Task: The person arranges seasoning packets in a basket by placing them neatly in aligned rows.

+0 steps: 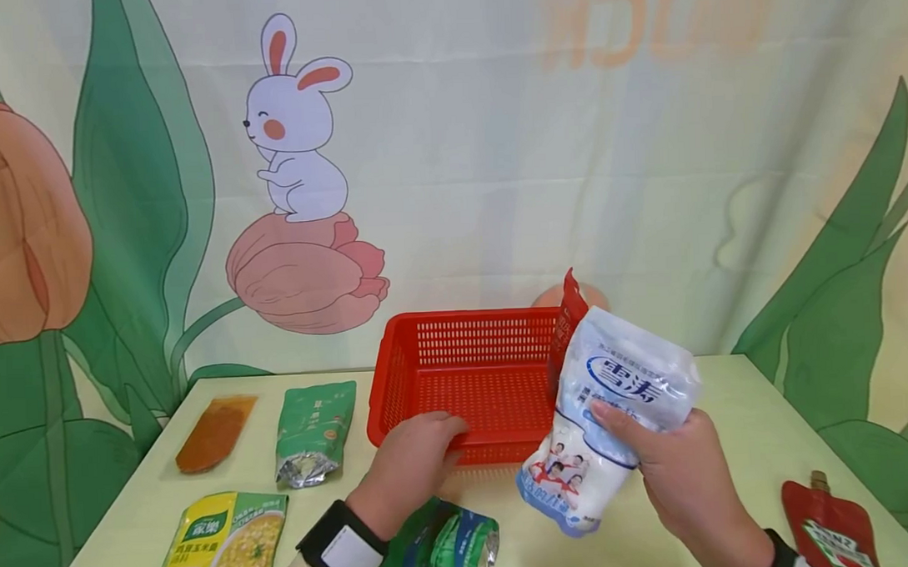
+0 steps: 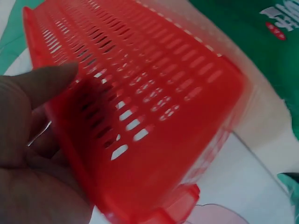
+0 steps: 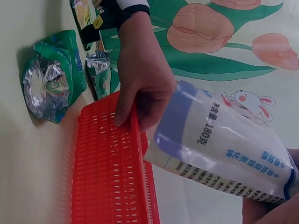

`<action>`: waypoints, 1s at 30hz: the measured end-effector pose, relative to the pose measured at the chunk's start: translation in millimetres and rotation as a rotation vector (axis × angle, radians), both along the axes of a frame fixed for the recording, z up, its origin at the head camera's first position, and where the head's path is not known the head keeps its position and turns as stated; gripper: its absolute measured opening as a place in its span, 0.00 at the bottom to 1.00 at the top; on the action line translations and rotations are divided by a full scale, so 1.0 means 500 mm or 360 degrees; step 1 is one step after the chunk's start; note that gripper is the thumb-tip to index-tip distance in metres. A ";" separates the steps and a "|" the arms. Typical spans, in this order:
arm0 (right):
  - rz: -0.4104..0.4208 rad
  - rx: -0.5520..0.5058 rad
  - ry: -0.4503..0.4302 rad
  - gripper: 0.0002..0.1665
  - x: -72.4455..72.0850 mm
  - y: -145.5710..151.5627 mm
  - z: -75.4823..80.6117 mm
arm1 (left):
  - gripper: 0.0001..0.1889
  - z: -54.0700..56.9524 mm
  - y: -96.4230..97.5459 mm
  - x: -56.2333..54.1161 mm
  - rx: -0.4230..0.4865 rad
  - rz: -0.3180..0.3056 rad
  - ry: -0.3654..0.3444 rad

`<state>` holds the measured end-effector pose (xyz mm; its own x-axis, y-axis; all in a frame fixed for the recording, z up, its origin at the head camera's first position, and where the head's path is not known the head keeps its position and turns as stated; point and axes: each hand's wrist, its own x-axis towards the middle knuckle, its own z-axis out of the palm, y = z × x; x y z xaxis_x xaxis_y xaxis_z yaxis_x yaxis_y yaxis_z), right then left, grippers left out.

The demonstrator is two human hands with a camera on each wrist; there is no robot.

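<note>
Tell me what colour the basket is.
The basket is red, showing best in the head view.

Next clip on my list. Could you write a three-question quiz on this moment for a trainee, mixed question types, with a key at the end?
1. Multiple choice: what does the right hand hold?
A) a yellow pouch
B) a white-and-blue pouch
C) a green pouch

2. True or false: the left hand is touching nothing.

3. Fill in the blank: in the head view, the spouted red pouch lies to the ____ of the red basket.

Key: 1. B. 2. False; it grips the red basket's rim. 3. Right.
</note>
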<state>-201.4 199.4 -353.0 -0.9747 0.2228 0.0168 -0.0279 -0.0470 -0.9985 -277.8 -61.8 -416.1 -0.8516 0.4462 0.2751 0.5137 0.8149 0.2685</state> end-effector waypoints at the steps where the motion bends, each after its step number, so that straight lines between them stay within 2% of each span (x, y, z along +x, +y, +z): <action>1: -0.0009 0.0008 0.0007 0.35 -0.004 -0.003 0.001 | 0.15 -0.003 0.000 -0.003 0.0001 0.0012 0.0004; 8: -0.0034 0.0133 -0.0001 0.36 -0.048 -0.018 0.013 | 0.13 -0.014 0.002 -0.013 -0.0038 0.0065 0.0061; 14: -0.0041 0.0270 0.0044 0.37 -0.093 -0.026 0.018 | 0.14 -0.016 0.004 -0.017 -0.0043 0.0084 0.0045; 20: -0.0006 0.0306 0.0124 0.38 -0.144 -0.035 0.017 | 0.14 -0.016 0.006 -0.015 -0.0016 0.0086 0.0031; 26: 0.0053 0.0276 0.0120 0.37 -0.192 -0.055 0.018 | 0.14 -0.019 0.005 -0.016 0.0000 0.0086 0.0039; 30: 0.0044 0.0257 0.0151 0.38 -0.222 -0.070 0.018 | 0.16 -0.018 0.004 -0.016 -0.0002 0.0086 0.0007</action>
